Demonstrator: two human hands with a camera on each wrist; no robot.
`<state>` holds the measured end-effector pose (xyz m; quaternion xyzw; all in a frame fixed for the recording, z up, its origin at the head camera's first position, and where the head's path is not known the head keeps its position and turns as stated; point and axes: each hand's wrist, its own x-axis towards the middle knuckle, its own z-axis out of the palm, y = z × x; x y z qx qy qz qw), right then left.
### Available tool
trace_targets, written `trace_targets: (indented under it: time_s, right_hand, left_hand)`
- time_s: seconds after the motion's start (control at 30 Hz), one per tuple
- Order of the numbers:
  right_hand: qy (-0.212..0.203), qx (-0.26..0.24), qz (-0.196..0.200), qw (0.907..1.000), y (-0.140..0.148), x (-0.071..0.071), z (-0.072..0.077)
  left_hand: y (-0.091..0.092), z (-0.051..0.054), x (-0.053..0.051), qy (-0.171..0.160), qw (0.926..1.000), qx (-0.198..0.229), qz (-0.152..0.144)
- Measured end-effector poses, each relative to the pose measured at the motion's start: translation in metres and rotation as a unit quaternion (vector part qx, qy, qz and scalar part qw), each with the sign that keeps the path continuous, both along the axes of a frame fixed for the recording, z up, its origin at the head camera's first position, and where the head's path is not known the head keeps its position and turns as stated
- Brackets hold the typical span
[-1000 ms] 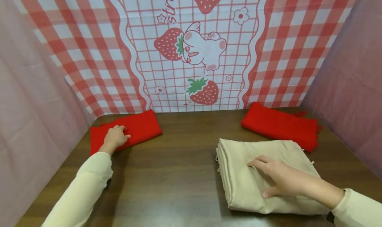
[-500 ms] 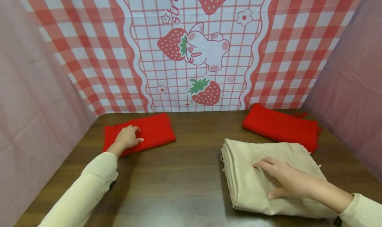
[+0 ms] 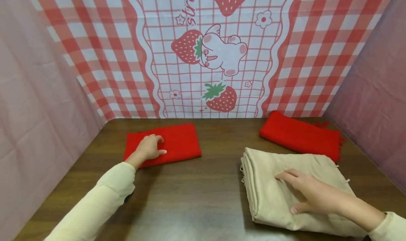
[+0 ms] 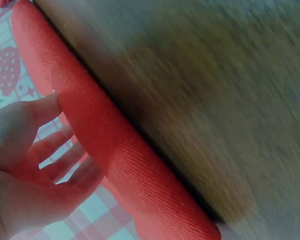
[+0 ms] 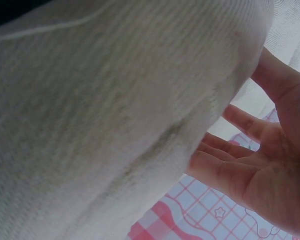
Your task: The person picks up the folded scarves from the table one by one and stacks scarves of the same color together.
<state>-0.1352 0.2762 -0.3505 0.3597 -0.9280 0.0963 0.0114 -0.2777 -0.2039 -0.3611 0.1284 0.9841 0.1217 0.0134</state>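
Note:
A folded red scarf (image 3: 177, 142) lies flat on the left side of the wooden table. My left hand (image 3: 148, 148) rests on its left part, fingers and thumb loosely spread, and in the left wrist view the fingertips (image 4: 54, 102) touch the knit fabric. On the right, a thick folded beige cloth (image 3: 266, 198) with small tassels at its edges lies near the front. My right hand (image 3: 317, 193) rests on top of it, thumb and fingers apart. In the right wrist view, its fingertips (image 5: 202, 159) meet the beige fabric, whose bulk fills much of the picture.
Another folded red scarf (image 3: 301, 133) with a fringed end lies at the back right, partly behind the beige cloth. A strawberry-print curtain (image 3: 219, 57) hangs at the table's back edge. Pink drapes (image 3: 41, 103) close off both sides. Bare tabletop (image 3: 193, 191) shows between the hands.
My left hand has slid the left red scarf to the right across the table. The beige cloth and my right hand appear slightly farther right, while the whole view has also shifted a little.

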Motion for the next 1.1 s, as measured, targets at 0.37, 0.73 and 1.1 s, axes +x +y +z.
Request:
trace_targets:
  time_s: [0.37, 0.73, 1.1]
  right_hand:
    - [0.029, -0.01, 0.024, 0.9992, 0.008, 0.001, -0.004]
    - [0.051, 0.003, 0.012, 0.9986, 0.021, 0.003, -0.005]
    - [0.047, 0.007, -0.001, 0.9989, 0.029, 0.008, -0.007]
  left_hand:
    - [0.016, -0.003, 0.003, 0.006, 0.9999, 0.005, -0.014]
    - [0.026, 0.0, 0.001, 0.006, 0.9998, -0.005, -0.02]
    - [0.047, 0.002, -0.004, -0.009, 0.9997, -0.015, -0.015]
